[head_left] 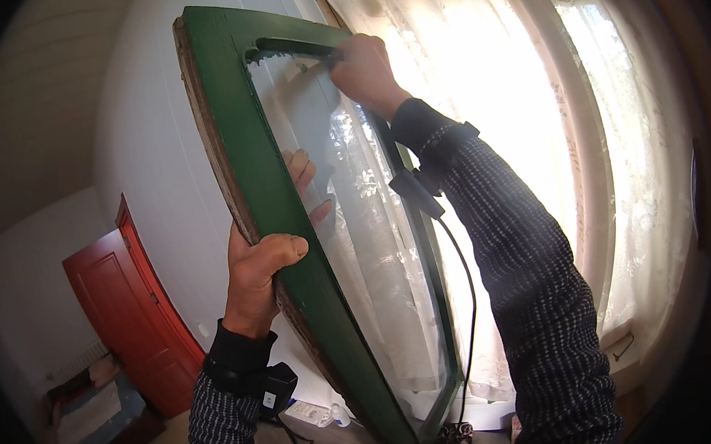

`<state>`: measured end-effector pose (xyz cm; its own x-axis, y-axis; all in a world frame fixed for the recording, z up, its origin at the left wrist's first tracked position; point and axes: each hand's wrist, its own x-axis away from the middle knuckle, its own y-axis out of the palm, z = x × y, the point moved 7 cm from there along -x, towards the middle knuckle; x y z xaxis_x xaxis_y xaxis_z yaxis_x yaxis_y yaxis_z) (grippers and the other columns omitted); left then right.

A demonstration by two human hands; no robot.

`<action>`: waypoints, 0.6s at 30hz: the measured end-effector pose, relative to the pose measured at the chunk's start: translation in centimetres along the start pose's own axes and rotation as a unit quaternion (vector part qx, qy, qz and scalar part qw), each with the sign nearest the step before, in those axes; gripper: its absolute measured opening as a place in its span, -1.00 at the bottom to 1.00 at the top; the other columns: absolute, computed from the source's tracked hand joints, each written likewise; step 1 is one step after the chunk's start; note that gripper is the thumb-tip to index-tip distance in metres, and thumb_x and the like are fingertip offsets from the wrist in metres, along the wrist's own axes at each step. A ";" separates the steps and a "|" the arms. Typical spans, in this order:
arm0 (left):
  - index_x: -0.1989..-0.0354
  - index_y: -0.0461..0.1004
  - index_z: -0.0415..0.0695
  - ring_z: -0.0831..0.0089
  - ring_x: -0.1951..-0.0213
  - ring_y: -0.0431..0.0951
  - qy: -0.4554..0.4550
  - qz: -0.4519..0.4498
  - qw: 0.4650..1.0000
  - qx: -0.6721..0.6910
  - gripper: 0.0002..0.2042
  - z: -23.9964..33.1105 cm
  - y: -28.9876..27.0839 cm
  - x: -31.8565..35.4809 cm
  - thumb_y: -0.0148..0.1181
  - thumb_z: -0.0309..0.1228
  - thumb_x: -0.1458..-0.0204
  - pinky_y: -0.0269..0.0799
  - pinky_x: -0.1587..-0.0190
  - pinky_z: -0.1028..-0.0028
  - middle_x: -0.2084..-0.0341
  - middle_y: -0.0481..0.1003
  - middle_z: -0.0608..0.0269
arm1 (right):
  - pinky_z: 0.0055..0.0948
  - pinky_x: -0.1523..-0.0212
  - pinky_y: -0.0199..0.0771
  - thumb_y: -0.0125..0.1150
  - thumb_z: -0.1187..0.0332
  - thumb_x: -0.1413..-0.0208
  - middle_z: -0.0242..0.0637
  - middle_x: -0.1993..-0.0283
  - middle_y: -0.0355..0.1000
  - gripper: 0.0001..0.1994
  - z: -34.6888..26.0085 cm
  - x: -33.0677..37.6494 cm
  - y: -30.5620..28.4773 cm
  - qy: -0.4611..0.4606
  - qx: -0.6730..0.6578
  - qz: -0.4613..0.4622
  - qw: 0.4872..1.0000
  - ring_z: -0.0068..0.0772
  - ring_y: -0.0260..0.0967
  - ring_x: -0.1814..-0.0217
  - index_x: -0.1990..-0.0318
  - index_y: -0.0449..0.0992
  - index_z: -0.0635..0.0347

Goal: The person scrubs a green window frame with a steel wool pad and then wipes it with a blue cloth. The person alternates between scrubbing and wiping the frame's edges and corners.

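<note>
While my left hand clamps the green window frame's rough wooden edge to steady it upright before the lace curtain, my right hand grips a dark tool, possibly a scraper, against the top of the smooth glass pane.
</note>
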<state>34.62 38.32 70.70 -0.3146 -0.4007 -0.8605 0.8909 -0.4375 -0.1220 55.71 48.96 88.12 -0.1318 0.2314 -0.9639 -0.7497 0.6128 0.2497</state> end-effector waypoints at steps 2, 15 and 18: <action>-0.66 0.00 -0.26 -0.03 -0.66 0.07 0.001 -0.003 1.000 -0.005 -0.02 0.0 0.0 -0.1 0.09 -0.56 0.11 0.16 -0.60 -0.15 -0.60 0.16 -0.12 | 0.00 0.02 0.66 0.24 0.52 0.03 0.18 0.30 0.64 -0.80 -1.2 0.5 -0.4 -0.082 -0.050 0.026 0.995 0.29 0.62 0.20 0.31 0.77 0.33; -0.67 0.00 -0.24 -0.09 -0.66 0.05 0.003 0.000 1.000 -0.004 -0.01 -0.6 -0.4 -0.1 0.10 -0.55 0.11 0.15 -0.61 -0.17 -0.61 0.14 -0.19 | -0.01 -0.06 0.65 0.22 0.50 -0.03 0.17 0.24 0.66 -0.77 -0.1 2.3 -0.3 -0.033 -0.066 0.025 0.997 0.24 0.65 0.13 0.23 0.78 0.32; -0.67 0.01 -0.24 -0.09 -0.66 0.05 0.002 -0.010 1.000 -0.017 -0.02 -0.5 -0.2 -0.4 0.11 -0.55 0.11 0.16 -0.60 -0.16 -0.61 0.14 -0.19 | 0.01 -0.03 0.64 0.24 0.46 0.00 0.15 0.28 0.65 -0.78 -0.5 2.0 -0.2 -0.018 -0.016 0.036 0.999 0.27 0.62 0.16 0.25 0.76 0.33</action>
<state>34.74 38.94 70.80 -0.3316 -0.3888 -0.8595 0.8952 -0.4171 -0.1567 55.24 48.90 86.11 -0.1626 0.3021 -0.9393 -0.7601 0.5686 0.3145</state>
